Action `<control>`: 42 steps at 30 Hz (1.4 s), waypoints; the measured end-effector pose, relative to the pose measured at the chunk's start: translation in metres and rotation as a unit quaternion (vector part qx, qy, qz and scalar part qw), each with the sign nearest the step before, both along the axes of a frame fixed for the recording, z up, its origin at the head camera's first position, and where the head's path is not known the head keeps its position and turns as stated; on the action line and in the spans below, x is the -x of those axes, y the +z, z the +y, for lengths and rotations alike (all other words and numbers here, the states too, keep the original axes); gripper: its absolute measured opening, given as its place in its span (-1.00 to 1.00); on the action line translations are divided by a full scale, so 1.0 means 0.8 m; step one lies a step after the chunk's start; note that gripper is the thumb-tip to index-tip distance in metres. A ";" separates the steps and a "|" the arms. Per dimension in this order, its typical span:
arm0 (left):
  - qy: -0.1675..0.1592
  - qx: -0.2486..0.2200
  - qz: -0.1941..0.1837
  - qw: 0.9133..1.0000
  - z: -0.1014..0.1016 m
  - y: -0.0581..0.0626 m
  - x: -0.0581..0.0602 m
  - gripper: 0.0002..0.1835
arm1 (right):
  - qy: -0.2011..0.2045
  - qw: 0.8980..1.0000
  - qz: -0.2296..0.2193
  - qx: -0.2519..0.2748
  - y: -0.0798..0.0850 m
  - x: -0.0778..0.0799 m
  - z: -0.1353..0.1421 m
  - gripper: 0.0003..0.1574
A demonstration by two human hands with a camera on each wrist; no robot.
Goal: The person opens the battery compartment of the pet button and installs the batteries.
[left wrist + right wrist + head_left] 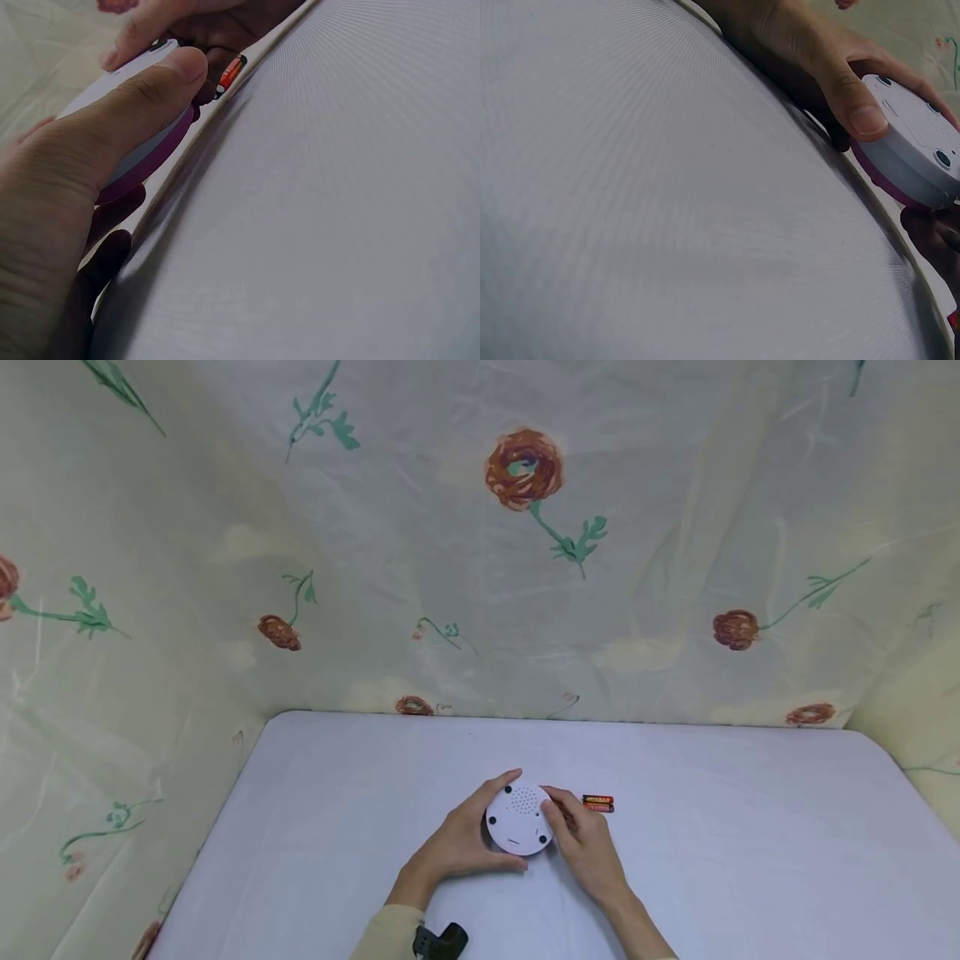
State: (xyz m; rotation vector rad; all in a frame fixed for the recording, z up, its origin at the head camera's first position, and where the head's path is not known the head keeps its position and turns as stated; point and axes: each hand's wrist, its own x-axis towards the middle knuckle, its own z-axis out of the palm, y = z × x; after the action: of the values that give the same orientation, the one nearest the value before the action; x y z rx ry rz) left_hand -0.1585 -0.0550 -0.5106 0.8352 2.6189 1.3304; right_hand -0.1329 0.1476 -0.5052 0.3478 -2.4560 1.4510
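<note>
Pale sheeting printed with brown flowers [420, 552] rises behind and beside the white-covered bench [750, 843]. Near the middle of the bench, the left hand [467, 837] spans the disc's rim between thumb and fingers, while the right hand [588, 852] pinches its right edge. The white disc [519, 827], dotted with holes and dark round feet, sits between them; the left thumb hides part of it from the left wrist view. A black device [442, 942] is at the left wrist. Two red-and-black batteries [597, 803] lie together, just beyond the right hand.
</note>
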 end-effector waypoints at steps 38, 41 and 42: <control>0.031 0.013 -0.010 0.999 0.006 -0.004 -0.004 0.19 | -0.012 0.998 0.021 -0.049 0.002 -0.008 0.000 -0.68; 0.033 0.023 0.012 0.999 0.007 -0.005 -0.002 0.18 | -0.013 0.997 0.028 -0.077 0.005 -0.008 -0.001 -0.66; 0.034 0.026 0.020 0.999 0.007 -0.005 -0.002 0.17 | -0.011 0.996 0.034 -0.084 0.005 -0.007 -0.001 -0.65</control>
State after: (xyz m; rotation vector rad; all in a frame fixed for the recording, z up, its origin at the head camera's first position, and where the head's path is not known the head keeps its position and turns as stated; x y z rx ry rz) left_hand -0.1570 -0.0495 -0.5143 0.7802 2.7220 1.2693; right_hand -0.1272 0.1470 -0.5010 0.3961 -2.5250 1.2081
